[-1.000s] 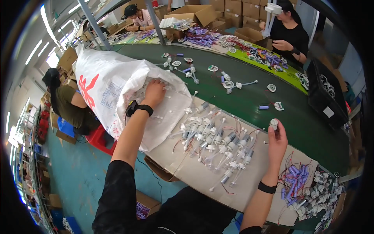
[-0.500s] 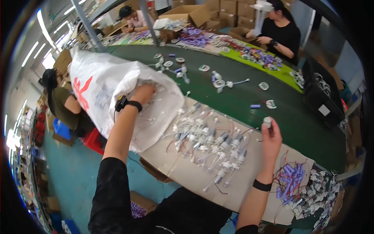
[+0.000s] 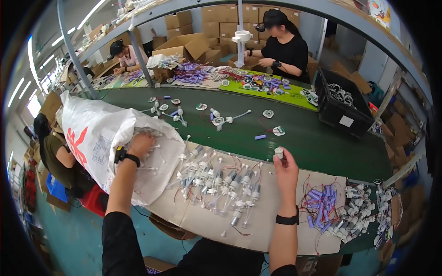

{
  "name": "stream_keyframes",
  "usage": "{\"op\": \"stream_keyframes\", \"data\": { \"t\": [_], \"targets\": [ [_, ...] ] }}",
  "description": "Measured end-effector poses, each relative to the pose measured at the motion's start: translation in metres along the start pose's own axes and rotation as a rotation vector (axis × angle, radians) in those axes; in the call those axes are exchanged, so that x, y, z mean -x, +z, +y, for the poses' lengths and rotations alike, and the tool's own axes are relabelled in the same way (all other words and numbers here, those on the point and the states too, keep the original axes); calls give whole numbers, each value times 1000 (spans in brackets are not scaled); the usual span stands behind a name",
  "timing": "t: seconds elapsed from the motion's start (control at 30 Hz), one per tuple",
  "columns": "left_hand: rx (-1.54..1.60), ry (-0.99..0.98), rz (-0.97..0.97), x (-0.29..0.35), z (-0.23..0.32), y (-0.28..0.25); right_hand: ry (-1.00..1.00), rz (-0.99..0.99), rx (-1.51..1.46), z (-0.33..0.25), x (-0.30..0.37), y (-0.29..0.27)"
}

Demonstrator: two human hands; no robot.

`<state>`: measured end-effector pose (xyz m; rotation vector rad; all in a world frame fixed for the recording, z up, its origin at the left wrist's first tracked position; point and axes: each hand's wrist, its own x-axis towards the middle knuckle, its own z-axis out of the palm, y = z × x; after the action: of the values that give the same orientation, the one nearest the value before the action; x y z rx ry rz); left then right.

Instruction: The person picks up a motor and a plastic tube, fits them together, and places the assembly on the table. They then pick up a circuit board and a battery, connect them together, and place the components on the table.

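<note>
My left hand [image 3: 141,143] reaches into the mouth of a big white woven sack [image 3: 99,131]; its fingertips are lost among white plastic tube parts [image 3: 159,158] in there. Over the edge of the green belt, my right hand [image 3: 287,166] pinches a small white cylindrical part [image 3: 278,152] upright between thumb and fingers. Between the two hands, several small motor assemblies [image 3: 225,184] with white fittings, clear tubes and red wires lie heaped on the cardboard sheet [image 3: 184,216].
Purple wired cylinders [image 3: 322,202] and more motor parts [image 3: 357,214] lie right of my right wrist. Loose round boards [image 3: 268,113] dot the green belt [image 3: 317,142]. A black crate [image 3: 343,117] stands far right. Across the belt, a co-worker [image 3: 281,46] handles parts; metal posts [image 3: 140,55] rise there.
The whole view has shifted, so the bench sits lower and farther left. My left hand remains inside the sack, and my right hand still holds the white cylindrical part.
</note>
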<state>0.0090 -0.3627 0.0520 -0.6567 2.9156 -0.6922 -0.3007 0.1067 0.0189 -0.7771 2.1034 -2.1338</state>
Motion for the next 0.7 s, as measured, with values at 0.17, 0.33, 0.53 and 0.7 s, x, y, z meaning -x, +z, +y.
{"op": "stream_keyframes", "data": {
  "t": [0.17,0.33,0.53,0.7],
  "targets": [
    [493,-149,292,19,6,-36,18,27,18,-10,-3,-3],
    [895,-349,370,39,16,-43,45,21,-18,-9,-3,0],
    [24,-28,645,64,37,-122,63,13,18,-9,1,5],
    [-61,-82,753,57,42,-173,83,6,57,-9,3,3]
  ]
}}
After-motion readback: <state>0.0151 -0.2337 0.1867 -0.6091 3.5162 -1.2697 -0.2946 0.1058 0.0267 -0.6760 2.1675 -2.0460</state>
